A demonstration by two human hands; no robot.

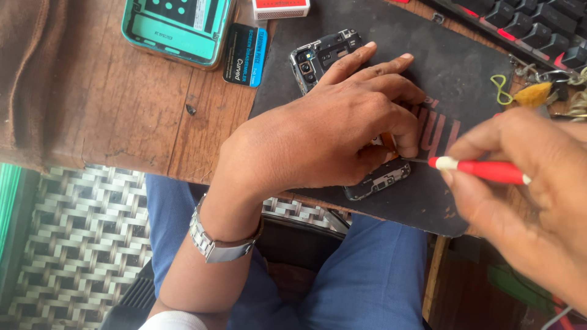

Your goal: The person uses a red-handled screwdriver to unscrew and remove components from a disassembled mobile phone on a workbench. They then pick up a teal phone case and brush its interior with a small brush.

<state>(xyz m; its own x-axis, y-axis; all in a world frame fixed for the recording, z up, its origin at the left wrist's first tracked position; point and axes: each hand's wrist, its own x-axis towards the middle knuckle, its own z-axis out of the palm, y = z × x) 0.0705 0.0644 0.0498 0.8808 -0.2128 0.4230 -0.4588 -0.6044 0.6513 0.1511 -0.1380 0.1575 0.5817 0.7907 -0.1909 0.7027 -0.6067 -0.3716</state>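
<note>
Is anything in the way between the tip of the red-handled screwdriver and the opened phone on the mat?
Nothing visible. The right hand holds the red-handled screwdriver, its thin metal tip reaching the opened black phone on the dark mat, beside the left hand pressing the phone down. The contact point is hidden behind its fingers.

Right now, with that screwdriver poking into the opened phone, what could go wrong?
The thin tip of the red screwdriver could slip and scratch the bare parts of the opened phone. The left hand hides much of the phone, so aiming looks hard. The phone's lower end lies near the dark mat's edge.
</note>
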